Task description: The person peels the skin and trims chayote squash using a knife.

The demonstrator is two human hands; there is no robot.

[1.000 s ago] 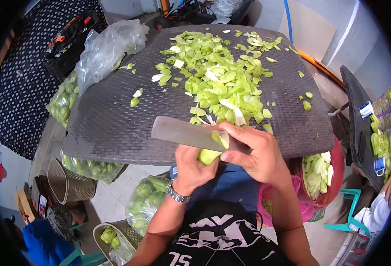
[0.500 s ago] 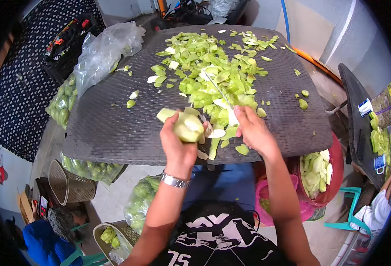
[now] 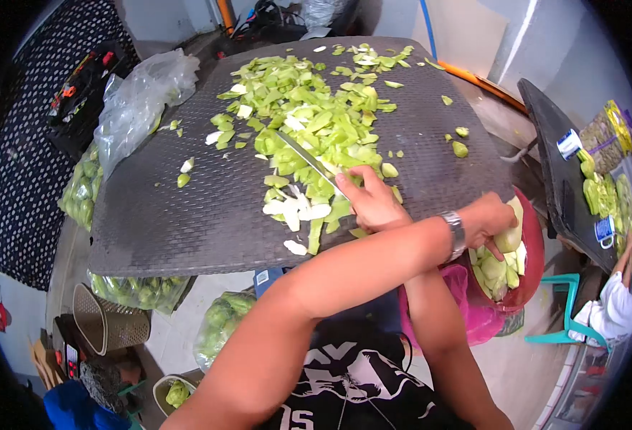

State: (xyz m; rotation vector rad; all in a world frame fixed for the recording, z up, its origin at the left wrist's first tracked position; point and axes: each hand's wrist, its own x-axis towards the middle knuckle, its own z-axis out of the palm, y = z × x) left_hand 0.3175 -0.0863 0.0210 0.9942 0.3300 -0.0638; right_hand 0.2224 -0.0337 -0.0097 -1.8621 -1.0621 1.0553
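My left arm crosses over my right, and my left hand (image 3: 486,221) is closed around a pale peeled chayote (image 3: 511,233) above the red bucket (image 3: 532,276). Pale green cut pieces (image 3: 493,274) lie in that bucket, just beneath the hand. Over the table my right hand (image 3: 377,202) grips a knife (image 3: 307,159), its blade pointing up and left across a heap of green peelings (image 3: 323,118). White slices (image 3: 298,209) lie at the heap's near end, left of the knife hand. The knife's handle is mostly hidden in my fingers.
The dark woven-textured table (image 3: 165,229) carries the peelings and a clear plastic bag (image 3: 147,100). Bags of green chayotes (image 3: 222,319) and a beige basket (image 3: 108,319) stand below. At right are a teal chair (image 3: 563,308), a second table (image 3: 545,154) and another person (image 3: 613,301).
My left hand has swung right with the peeled chayote, from over the table to above the red bucket. My right hand keeps the knife; the view has shifted slightly.
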